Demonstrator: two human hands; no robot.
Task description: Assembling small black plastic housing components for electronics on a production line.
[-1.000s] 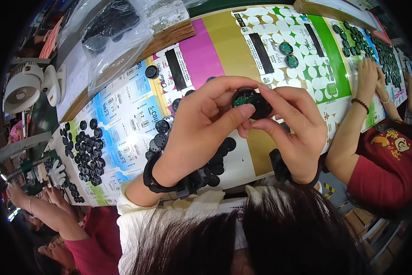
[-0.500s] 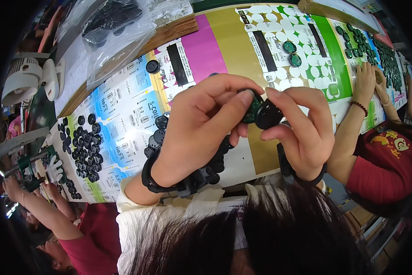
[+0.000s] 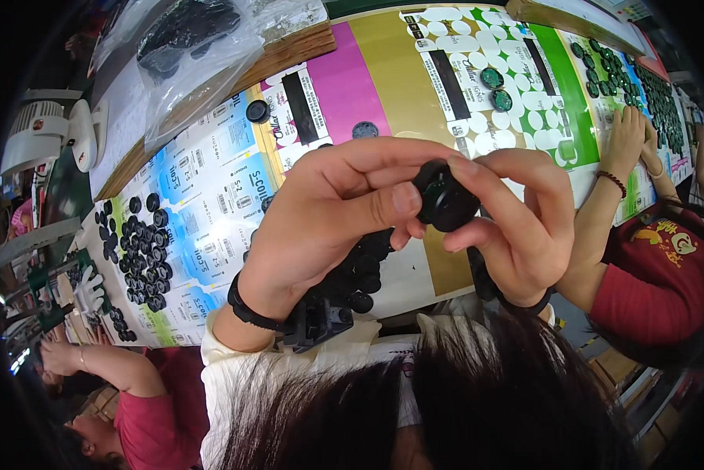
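Pinched in nearly closed fingers of left hand [image 3: 328, 200] and right hand [image 3: 526, 211]: round black casing [image 3: 455, 207]. At 1 o'clock on tabletop [image 3: 395, 70]: 2 green discs [image 3: 492, 77].

Clear plastic bag [image 3: 189, 94] with dark contents is being draped over a wooden-edged board [image 3: 298, 49], upper left. White fan [image 3: 34, 135] is being seen farther left. Blue-and-white printed sheet [image 3: 199, 188] is being bordered by that board; magenta band [image 3: 353, 70], gold band [image 3: 399, 86] and green band [image 3: 574, 102] are being shown farther right, in that order. Person in red [image 3: 638, 301] is being seen at right, dark beaded bracelet [image 3: 614, 182] being worn; another person in red [image 3: 156, 423], lower left.
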